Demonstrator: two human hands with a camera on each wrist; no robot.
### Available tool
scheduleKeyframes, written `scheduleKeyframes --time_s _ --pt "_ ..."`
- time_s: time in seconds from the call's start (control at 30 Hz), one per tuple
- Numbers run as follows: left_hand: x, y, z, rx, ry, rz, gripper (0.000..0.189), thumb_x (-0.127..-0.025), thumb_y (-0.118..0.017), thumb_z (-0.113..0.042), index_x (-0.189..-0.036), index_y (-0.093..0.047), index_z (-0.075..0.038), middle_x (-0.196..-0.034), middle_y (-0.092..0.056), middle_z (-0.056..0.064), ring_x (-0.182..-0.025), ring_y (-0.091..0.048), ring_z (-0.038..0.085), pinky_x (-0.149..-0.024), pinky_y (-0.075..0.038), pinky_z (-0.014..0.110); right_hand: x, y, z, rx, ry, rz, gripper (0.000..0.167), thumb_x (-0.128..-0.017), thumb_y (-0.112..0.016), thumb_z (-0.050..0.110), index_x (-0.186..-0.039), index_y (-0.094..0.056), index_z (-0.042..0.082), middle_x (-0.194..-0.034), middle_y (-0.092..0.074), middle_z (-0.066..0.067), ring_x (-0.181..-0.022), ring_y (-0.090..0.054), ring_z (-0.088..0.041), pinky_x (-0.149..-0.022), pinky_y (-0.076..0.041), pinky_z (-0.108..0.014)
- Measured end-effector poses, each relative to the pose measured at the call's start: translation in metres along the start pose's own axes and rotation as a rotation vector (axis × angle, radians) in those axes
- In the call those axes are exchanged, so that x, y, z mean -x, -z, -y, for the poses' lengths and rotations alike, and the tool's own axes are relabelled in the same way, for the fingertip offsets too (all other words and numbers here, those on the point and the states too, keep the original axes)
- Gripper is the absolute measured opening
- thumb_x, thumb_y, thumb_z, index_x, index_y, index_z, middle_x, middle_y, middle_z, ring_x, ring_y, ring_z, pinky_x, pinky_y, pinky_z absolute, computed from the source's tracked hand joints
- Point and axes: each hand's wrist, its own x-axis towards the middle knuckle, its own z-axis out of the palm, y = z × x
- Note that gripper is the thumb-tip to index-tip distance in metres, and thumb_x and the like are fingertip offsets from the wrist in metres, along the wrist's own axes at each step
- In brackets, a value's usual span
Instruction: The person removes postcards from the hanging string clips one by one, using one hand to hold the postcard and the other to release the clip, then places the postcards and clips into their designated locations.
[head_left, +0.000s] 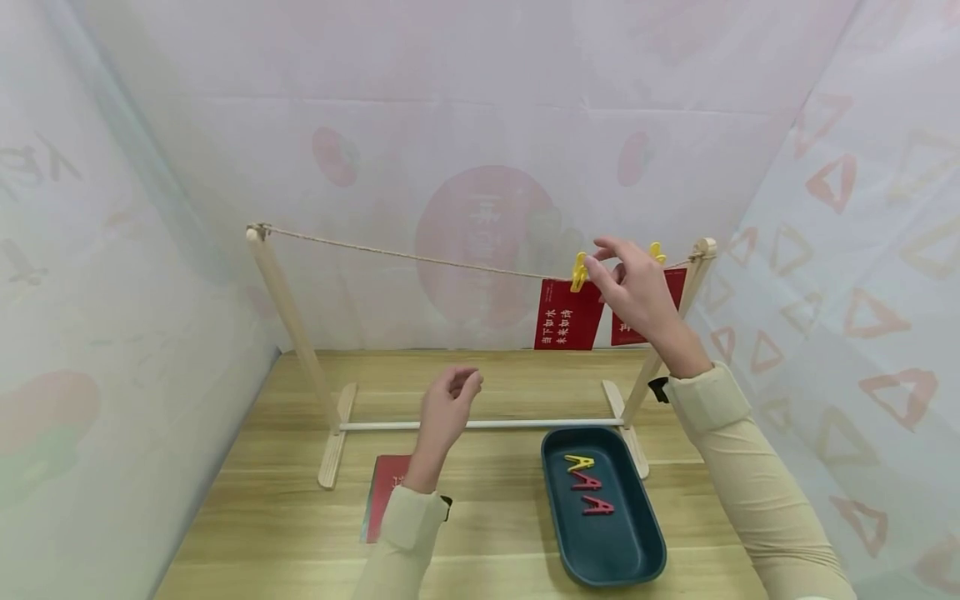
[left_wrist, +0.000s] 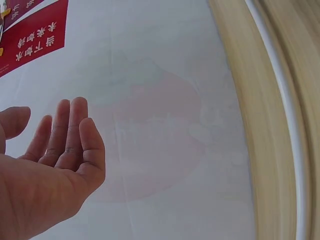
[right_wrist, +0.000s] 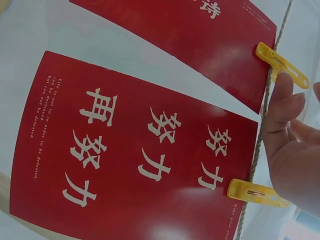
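My right hand [head_left: 639, 292] is raised at the twine line with thumb and index finger apart, holding nothing. Its thumb tip is right at a yellow clothespin [head_left: 578, 273], which clips a red card [head_left: 567, 321] with white writing to the line. Another red card [right_wrist: 135, 150] hangs beside it from a second yellow clothespin [right_wrist: 256, 193]; my hand partly covers this card in the head view. Lower down, my left hand [head_left: 447, 410] hovers over the table in front of the stand. Its fingers are loosely bent, with nothing in them.
The twine [head_left: 405, 252] runs between two wooden posts joined by a white rod [head_left: 525, 424]. Front right on the table, a dark teal tray [head_left: 611, 558] holds one yellow and two red clothespins [head_left: 597, 505]. Red cards [head_left: 384, 500] lie partly under my left forearm.
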Motion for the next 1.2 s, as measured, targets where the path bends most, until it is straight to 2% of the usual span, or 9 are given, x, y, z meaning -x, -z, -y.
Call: scheduleKeyframes --time_s 0.27,0.6,0.83,1.07,1.2 --pt "-0.009 -0.019 -0.012 -0.011 -0.034 0.04 0.024 -0.098 -0.061 -0.026 -0.117 -0.067 -0.012 -0.108 -0.072 0.007 -0.098 -0.068 0.021 -0.084 -0.056 0.037 0.0 0.002 0.001 0.01 -0.067 0.063 0.048 -0.099 -0.057 0.034 -0.136 -0.054 0.005 -0.116 -0.067 -0.015 -0.061 -0.057 -0.014 -0.055 -0.045 -0.02" --pt "-0.018 -0.035 -0.019 -0.024 -0.039 0.071 0.026 -0.098 -0.06 -0.024 -0.12 -0.065 -0.01 -0.112 -0.07 0.008 -0.102 -0.066 0.022 -0.09 -0.054 0.038 0.0 0.004 0.004 -0.008 -0.063 0.096 0.045 -0.096 -0.063 0.035 -0.132 -0.058 0.009 -0.111 -0.069 -0.011 -0.055 -0.054 -0.015 -0.05 -0.042 -0.023" --pt "-0.023 -0.046 -0.019 -0.006 -0.004 0.109 0.031 -0.099 -0.06 -0.026 -0.126 -0.063 -0.013 -0.118 -0.068 0.008 -0.107 -0.065 0.024 -0.092 -0.054 0.039 -0.001 0.003 0.002 -0.043 -0.059 0.139 0.042 -0.098 -0.061 0.03 -0.131 -0.059 0.005 -0.111 -0.068 -0.018 -0.049 -0.058 -0.013 -0.049 -0.046 -0.022" --pt "-0.024 -0.055 -0.026 0.025 0.009 0.147 0.034 -0.099 -0.059 -0.025 -0.132 -0.059 -0.015 -0.126 -0.065 0.009 -0.116 -0.063 0.026 -0.096 -0.053 0.04 -0.001 0.003 0.0 -0.078 -0.081 0.162 0.042 -0.098 -0.06 0.031 -0.131 -0.059 0.005 -0.112 -0.068 -0.017 -0.051 -0.064 -0.03 -0.047 -0.048 -0.024" --pt "-0.026 -0.061 -0.029 0.03 0.014 0.156 0.035 -0.099 -0.059 -0.027 -0.132 -0.059 -0.016 -0.127 -0.065 0.007 -0.117 -0.062 0.025 -0.096 -0.053 0.04 -0.001 0.004 -0.001 -0.079 -0.089 0.16 0.042 -0.098 -0.06 0.033 -0.13 -0.06 0.006 -0.109 -0.069 -0.015 -0.048 -0.062 -0.023 -0.046 -0.049 -0.025"
